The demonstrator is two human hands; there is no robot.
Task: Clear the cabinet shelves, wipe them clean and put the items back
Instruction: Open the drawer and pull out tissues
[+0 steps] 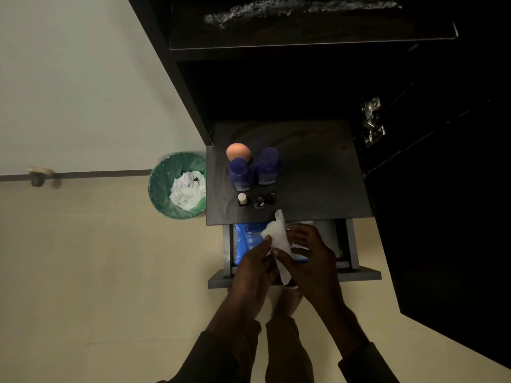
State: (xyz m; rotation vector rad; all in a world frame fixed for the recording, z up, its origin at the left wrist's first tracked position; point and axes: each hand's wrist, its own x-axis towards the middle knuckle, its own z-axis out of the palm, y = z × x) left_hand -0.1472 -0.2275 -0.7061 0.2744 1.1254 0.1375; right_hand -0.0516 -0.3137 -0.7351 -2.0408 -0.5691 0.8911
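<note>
A tall dark cabinet (276, 87) fills the upper right of the view, its lower shelf (312, 172) jutting forward over a pale floor (83, 272). Below the shelf an open drawer (356, 272) holds a blue packet (246, 239). Left of the cabinet stands a round bin (166, 186) lined in green, with crumpled white paper inside. On the left part of the shelf two blue bottles (240, 174) stand side by side, a peach sponge (238, 151) just behind them and three small bottles (257, 199) in a row in front. Above the drawer both hands meet on a white wipe (278, 233): the left hand (254, 266) pinches its near edge with thumb and fingers, and the right hand (309, 258) curls round its other side, the wipe's top end rising over the shelf's front edge.
</note>
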